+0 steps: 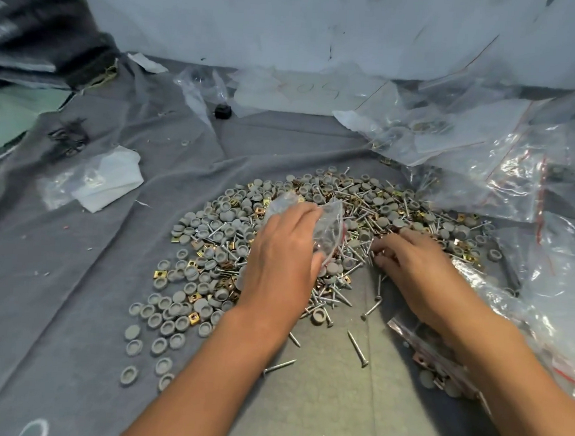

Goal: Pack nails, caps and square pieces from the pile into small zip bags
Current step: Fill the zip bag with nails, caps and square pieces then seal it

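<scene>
While my left hand [285, 248] grips the small clear zip bag [328, 227], my right hand [411, 270], beside it, pinches silver steel nails [355, 253], long axes pointing bagward.

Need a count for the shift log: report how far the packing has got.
Done: one filled zip bag lies under the right forearm. In hand: left hand holds a small zip bag; right hand picks among nails. Left: most of the pile remains loose.
</scene>
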Motion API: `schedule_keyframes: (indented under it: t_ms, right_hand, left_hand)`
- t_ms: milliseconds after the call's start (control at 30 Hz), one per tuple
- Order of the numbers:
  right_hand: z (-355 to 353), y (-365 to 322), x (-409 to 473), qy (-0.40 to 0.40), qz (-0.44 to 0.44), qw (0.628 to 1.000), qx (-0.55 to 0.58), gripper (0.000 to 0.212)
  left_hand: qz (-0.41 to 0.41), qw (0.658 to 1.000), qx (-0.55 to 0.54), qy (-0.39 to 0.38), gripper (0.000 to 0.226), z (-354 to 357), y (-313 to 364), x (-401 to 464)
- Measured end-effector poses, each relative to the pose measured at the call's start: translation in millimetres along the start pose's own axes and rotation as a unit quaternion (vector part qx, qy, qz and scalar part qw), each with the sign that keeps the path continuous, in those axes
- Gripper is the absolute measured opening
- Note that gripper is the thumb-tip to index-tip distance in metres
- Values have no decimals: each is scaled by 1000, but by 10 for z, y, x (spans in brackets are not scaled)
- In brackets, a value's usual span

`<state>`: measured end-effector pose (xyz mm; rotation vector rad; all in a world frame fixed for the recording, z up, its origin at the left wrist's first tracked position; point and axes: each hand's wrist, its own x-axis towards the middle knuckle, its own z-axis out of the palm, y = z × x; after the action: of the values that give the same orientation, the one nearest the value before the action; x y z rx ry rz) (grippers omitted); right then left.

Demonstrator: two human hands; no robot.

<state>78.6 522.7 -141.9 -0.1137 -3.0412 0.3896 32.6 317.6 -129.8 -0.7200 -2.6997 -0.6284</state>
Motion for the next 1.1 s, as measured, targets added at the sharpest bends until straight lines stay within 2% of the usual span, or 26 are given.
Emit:
schedule_keyframes:
  t_ms: [233, 300, 400, 467, 600, 733, 900, 1000, 1100]
  right_hand:
    - [5, -19, -15, 8, -5, 999, 38, 9]
    - [-3, -34, -26, 39, 6, 997, 63, 3]
    - [-55, -100, -54, 114, 13, 979, 170, 12]
    - [-91, -189, -74, 167, -32, 964, 202, 14]
    - [-117, -419, -85, 247, -129, 944, 177, 13]
    - [-92, -488, -101, 229, -130, 953, 151, 15]
    - [-124, -481, -125, 251, -91, 943, 198, 24]
    - [-130, -532, -134, 254, -110, 944, 180, 26]
    - [-81, -592, -148, 233, -124, 940, 217, 27]
  left_hand:
    - [10, 1000, -9, -6, 71, -27, 47, -31]
    - [9, 1000, -17, -10, 70, -62, 46, -32]
    - [15, 999, -30, -11, 66, -108, 72, -39]
    - [21, 999, -33, -12, 64, -110, 89, -48]
    - [25, 999, -27, -17, 64, -61, 74, -45]
    - [28, 999, -37, -9, 63, -35, 61, -36]
    - [26, 999, -37, 2, 67, -51, 71, -33]
    - [28, 999, -44, 0, 67, -71, 84, -43]
    - [29, 998, -55, 1, 65, -99, 83, -51]
